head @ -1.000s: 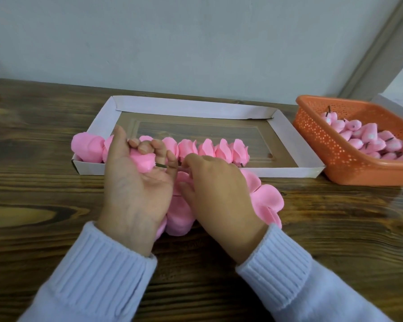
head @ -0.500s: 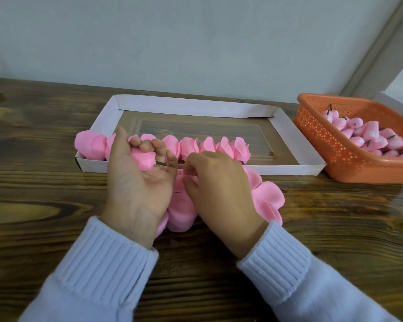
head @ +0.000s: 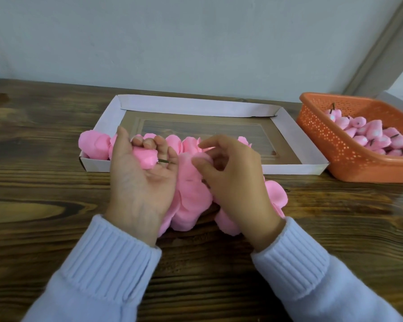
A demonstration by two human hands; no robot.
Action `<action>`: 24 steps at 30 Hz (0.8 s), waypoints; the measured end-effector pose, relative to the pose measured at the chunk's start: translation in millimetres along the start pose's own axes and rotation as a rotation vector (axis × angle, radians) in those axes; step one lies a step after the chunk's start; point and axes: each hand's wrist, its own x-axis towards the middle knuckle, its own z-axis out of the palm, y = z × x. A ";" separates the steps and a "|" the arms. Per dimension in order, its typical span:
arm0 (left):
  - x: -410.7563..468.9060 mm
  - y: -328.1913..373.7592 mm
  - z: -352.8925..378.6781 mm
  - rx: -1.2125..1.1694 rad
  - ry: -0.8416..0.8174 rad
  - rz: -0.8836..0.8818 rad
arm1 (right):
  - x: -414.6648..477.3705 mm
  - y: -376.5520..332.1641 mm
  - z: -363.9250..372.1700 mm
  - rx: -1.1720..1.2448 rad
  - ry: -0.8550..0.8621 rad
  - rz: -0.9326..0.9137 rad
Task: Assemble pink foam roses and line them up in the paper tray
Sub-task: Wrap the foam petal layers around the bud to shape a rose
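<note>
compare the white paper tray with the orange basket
The tray is white with low plain walls; the basket is orange, deeper and perforated. The tray holds roses in a row along its near edge; the basket holds buds in a loose heap. Both sit on the wooden table.

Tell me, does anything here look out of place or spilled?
The leftmost rose bulges over the paper tray's left wall instead of sitting inside like the rest of the row. Loose pink petals lie on the table in front of the tray; they look like working stock, not a spill.
</note>
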 end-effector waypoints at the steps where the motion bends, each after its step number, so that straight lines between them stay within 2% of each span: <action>1: -0.4 -0.1 0.2 0.012 0.000 0.002 | 1.3 0.5 -2.3 0.057 -0.043 0.061; 5: -2.4 -2.5 0.6 0.026 -0.002 0.002 | 3.2 -1.6 -5.0 0.073 -0.196 0.177; 7: -3.1 -2.7 1.7 0.025 -0.006 0.002 | 3.1 -3.6 -4.7 0.078 -0.162 0.186; 11: -5.7 -2.1 3.7 0.017 -0.018 0.017 | 6.0 -3.4 -13.7 0.222 -0.043 0.346; 14: -9.6 -2.5 5.4 0.026 -0.031 0.009 | 6.7 1.1 -19.5 0.383 -0.052 0.472; 17: -12.8 -4.0 8.1 0.056 -0.052 0.023 | 6.6 5.0 -19.7 0.490 -0.028 0.507; 20: -16.2 -7.3 10.8 0.183 -0.148 0.097 | 6.0 8.1 -18.3 0.492 0.006 0.487; 24: -21.5 -12.7 12.6 0.548 -0.273 0.244 | 2.8 6.2 -19.4 0.404 0.013 0.412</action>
